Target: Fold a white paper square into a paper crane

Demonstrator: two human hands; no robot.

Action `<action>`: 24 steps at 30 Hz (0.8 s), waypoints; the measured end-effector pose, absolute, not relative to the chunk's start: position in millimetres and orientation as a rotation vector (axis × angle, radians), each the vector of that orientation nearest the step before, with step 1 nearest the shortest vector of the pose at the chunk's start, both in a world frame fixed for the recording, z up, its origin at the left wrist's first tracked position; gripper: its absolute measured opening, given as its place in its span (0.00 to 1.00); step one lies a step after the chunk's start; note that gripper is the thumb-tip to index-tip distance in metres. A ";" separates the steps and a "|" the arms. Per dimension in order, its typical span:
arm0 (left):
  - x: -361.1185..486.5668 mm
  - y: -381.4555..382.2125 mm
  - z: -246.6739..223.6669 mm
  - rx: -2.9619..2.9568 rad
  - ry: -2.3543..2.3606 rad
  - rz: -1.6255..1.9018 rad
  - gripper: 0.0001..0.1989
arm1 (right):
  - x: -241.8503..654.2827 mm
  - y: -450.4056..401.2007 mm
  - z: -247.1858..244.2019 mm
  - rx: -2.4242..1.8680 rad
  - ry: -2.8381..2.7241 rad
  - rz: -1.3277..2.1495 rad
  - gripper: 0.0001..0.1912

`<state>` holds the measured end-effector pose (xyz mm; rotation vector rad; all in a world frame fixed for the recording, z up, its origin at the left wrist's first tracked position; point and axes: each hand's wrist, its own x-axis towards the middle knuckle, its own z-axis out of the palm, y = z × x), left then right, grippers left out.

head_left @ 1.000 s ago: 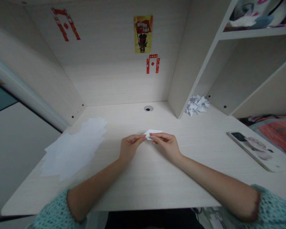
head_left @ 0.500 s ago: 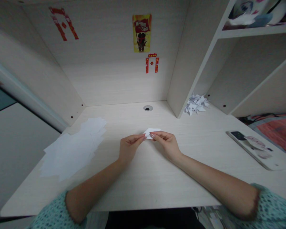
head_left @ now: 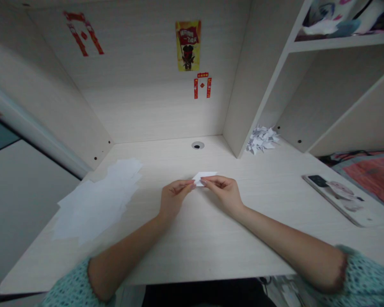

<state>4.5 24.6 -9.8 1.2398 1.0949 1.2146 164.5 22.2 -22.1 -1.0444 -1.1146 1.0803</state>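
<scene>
A small folded piece of white paper [head_left: 198,179] is held between my two hands, just above or on the middle of the desk. My left hand [head_left: 175,195] pinches its left end between thumb and fingers. On the other side, my right hand [head_left: 224,191] pinches the paper near its middle, and part of it shows behind those fingers. Loose white paper sheets [head_left: 99,200] lie in an overlapping spread to the left. At the back right, a heap of small folded paper pieces [head_left: 262,139] sits beside the upright panel.
A phone [head_left: 339,198] with a picture on its back lies on the right of the desk [head_left: 211,247]. Behind it is a red cloth [head_left: 371,175] with a grey border. An upright panel [head_left: 243,106] and a round cable hole [head_left: 197,145] are at the back.
The view has shifted slightly. Both hands keep their pinch on the folded paper, with barely any visible movement.
</scene>
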 end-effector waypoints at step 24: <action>6.3 22.0 -7.8 1.157 1.143 1.161 0.17 | 168.6 21.2 -23.2 -1.039 -1.306 0.927 0.08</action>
